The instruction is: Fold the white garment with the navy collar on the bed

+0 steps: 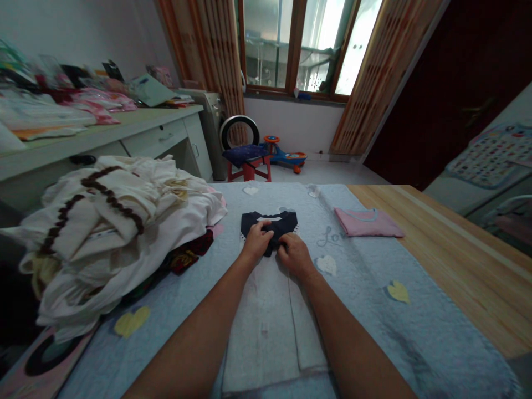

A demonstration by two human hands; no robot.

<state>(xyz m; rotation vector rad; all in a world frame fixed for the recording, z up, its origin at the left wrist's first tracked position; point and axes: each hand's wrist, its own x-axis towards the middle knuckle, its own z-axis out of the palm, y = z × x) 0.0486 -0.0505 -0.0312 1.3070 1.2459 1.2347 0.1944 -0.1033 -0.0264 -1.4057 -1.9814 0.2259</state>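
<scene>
A pale garment, likely a dress (pixel 266 327), lies lengthwise in front of me, with a long straight fold along its right side. At its far end is a navy collar (pixel 286 223) with a dark tie or bow below it and white dotted trim at the edges. My left hand (pixel 258 241) rests on the collar's left half, finger and thumb apart. Beside it, my right hand (pixel 296 255) has curled fingers pinching the dark cloth at the collar's lower right. The right fingertips are partly hidden.
A blue blanket (pixel 357 310) covers much of the wooden table (pixel 461 266). A folded pink shirt (pixel 368 223) lies to the right. On the left is a heap of white clothes (pixel 166 221). Beyond the table stand a red stool (pixel 249 169) and a blue ride-on toy (pixel 286 155).
</scene>
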